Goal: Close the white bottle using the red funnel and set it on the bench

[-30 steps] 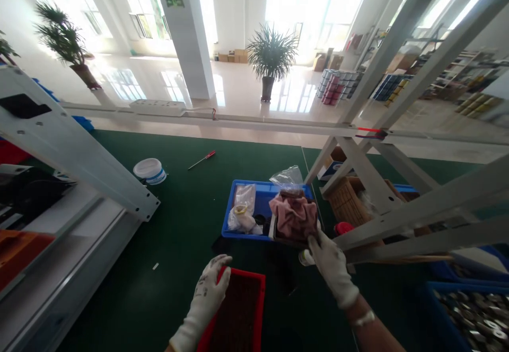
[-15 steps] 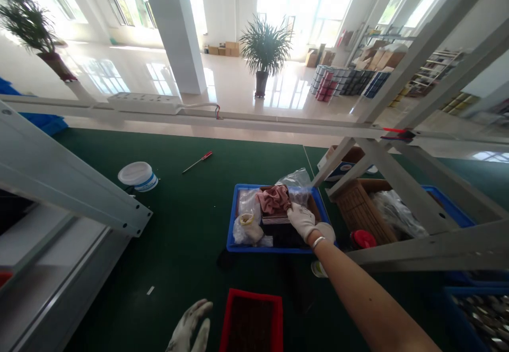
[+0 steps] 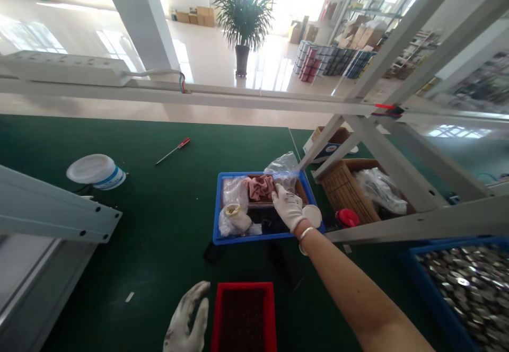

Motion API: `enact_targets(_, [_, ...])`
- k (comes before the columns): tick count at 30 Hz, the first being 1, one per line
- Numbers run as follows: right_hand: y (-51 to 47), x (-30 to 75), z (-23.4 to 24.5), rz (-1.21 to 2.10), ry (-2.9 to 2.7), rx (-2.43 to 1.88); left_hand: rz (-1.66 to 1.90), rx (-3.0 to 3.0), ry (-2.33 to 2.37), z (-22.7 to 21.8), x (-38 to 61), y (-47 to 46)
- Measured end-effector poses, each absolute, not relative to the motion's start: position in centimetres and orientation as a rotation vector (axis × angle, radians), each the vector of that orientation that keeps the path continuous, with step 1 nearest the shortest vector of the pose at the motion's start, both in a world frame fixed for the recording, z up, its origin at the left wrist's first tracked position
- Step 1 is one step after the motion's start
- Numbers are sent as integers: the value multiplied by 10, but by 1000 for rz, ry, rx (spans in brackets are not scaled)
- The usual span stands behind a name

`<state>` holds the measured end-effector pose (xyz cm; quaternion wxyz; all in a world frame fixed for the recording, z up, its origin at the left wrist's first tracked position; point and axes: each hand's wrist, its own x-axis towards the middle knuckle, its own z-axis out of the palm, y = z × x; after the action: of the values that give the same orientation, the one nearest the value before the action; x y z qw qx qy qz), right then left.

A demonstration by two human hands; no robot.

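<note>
On the bench [image 3: 159, 246]: blue tray [image 3: 254, 239]; red bin [image 3: 245, 286], at the near side; screwdriver [image 3: 181, 144], well apart at far left.
Blue tray: contains the cloth [image 3: 259, 187], bunched in its far half, and a bag [image 3: 234, 192] to the left.
Right hand [image 3: 288, 207]: over the blue tray, fingertips at the cloth's right edge; grip cannot be determined.
Left hand [image 3: 186, 317]: just left of the red bin; thumb and fingers apart.

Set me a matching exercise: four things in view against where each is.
1. Crumpled pink cloth
2. Red rectangular plastic bin
3. Red-handled metal screwdriver
4. Shiny metallic pieces

A. Beside the white-gloved left hand
B. Heaped in a blue plastic bin, far right
C. Within the rectangular blue tray
D. Lying beyond the blue tray, to its left

Pairs: 1-C, 2-A, 3-D, 4-B
</note>
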<state>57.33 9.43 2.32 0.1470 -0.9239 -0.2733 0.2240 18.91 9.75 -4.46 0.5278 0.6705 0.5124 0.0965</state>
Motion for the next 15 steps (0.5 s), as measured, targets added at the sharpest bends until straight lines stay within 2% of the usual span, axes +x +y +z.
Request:
enact_targets(3, [60,531,38,890,-607,-2189,405,1442,1187,-36,199,87])
enact_targets(5, [32,495,40,1036,-486,-1911,394,1261,1125,-31,209,77])
enact_targets(11, [-28,423,16,1117,-43,-1288,222,894,971,-7,246,42])
enact_targets(15, [-50,392,6,1215,-5,-1196,100,793,821,2,265,21])
